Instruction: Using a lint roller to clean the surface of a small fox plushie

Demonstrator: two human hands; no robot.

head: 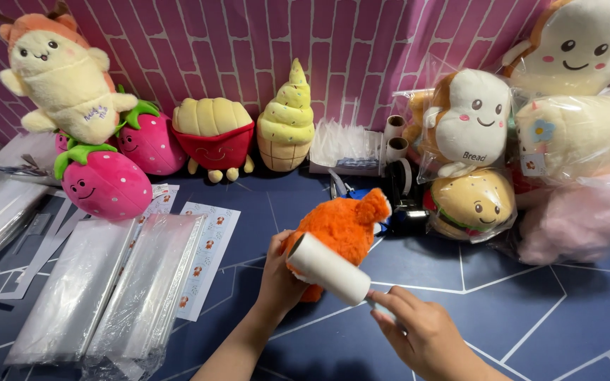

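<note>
My left hand (279, 275) grips an orange plush toy (344, 226) from its near side, holding it up on the dark blue table (531, 303). My right hand (418, 331) holds the handle of a lint roller (327, 268), whose white roll lies against the front of the orange plush. The handle is mostly hidden inside my fingers.
Clear plastic bags (114, 289) and sticker sheets (206, 247) lie at the left. Strawberry plushes (104, 183), a fries plush (213, 137) and an ice-cream plush (287, 120) line the pink brick wall. Bagged plush toys (471, 120) pile up at the right, with tape rolls (393, 137) behind.
</note>
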